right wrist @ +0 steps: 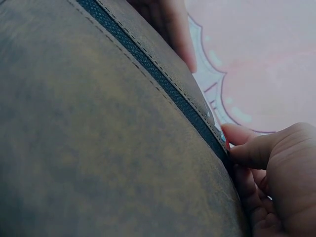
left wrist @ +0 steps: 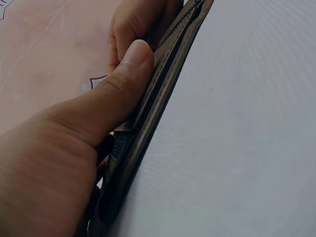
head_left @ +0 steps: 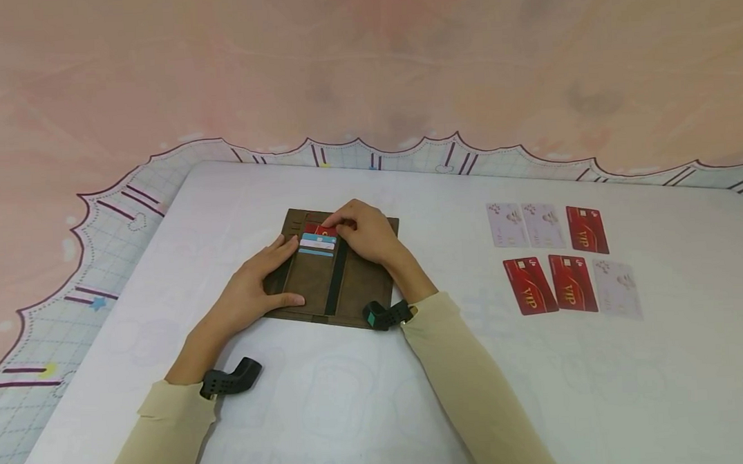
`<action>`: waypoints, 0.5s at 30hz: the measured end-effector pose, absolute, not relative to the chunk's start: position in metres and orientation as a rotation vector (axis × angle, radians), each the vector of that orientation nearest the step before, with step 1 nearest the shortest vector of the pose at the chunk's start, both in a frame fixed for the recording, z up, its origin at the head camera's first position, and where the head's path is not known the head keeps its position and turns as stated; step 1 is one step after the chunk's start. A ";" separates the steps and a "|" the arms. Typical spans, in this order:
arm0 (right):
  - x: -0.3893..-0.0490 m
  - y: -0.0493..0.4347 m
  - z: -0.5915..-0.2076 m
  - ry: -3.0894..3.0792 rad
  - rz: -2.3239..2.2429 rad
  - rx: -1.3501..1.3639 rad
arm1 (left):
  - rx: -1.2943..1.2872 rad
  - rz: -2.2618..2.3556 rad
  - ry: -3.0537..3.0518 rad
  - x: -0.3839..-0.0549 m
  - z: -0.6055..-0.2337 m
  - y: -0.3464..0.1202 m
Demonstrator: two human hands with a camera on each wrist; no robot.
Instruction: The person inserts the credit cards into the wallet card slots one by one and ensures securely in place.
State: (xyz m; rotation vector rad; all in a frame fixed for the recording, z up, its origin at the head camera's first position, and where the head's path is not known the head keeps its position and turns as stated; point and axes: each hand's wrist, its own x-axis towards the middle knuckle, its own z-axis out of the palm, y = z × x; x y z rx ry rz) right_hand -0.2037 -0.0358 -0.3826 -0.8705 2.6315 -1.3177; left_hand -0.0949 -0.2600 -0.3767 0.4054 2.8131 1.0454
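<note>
A brown leather wallet (head_left: 369,280) lies spread on the table, a black elastic strap (head_left: 335,282) running down it. My left hand (head_left: 258,275) rests on its left side, fingers and thumb apart; the left wrist view shows the thumb (left wrist: 118,86) flat along the stitched edge. At the top of the card slots, my right hand (head_left: 371,232) pinches a red card (head_left: 326,230) between thumb and fingers. Below that card, blue and white cards (head_left: 318,242) show in the slots. Only a thin red sliver of the card (right wrist: 227,146) appears in the right wrist view.
To the right on the white table (head_left: 464,366) lie two rows of cards: red VIP cards (head_left: 531,285) and pale cards (head_left: 507,225). A scalloped, patterned border (head_left: 343,153) runs along the far and left sides. Black bands (head_left: 231,378) sit on both wrists.
</note>
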 end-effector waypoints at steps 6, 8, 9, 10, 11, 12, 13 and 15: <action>-0.203 -0.036 -0.384 2.618 -1.325 -0.849 | 0.399 1.040 2.810 -0.094 -0.377 -0.260; -0.204 -0.036 -0.385 2.617 -1.328 -0.837 | 0.400 1.042 2.809 -0.094 -0.376 -0.260; -0.204 -0.036 -0.385 2.618 -1.329 -0.833 | 0.401 1.044 2.808 -0.094 -0.376 -0.260; -0.204 -0.036 -0.385 2.618 -1.332 -0.831 | 0.402 1.045 2.806 -0.094 -0.376 -0.260; -0.204 -0.036 -0.385 2.619 -1.335 -0.833 | 0.402 1.046 2.805 -0.094 -0.377 -0.260; -0.204 -0.036 -0.385 2.618 -1.340 -0.833 | 0.403 1.047 2.805 -0.095 -0.377 -0.260; -0.204 -0.036 -0.385 2.618 -1.344 -0.834 | 0.403 1.046 2.805 -0.095 -0.377 -0.260; -0.204 -0.035 -0.384 2.616 -1.354 -0.837 | 0.405 1.044 2.806 -0.095 -0.377 -0.260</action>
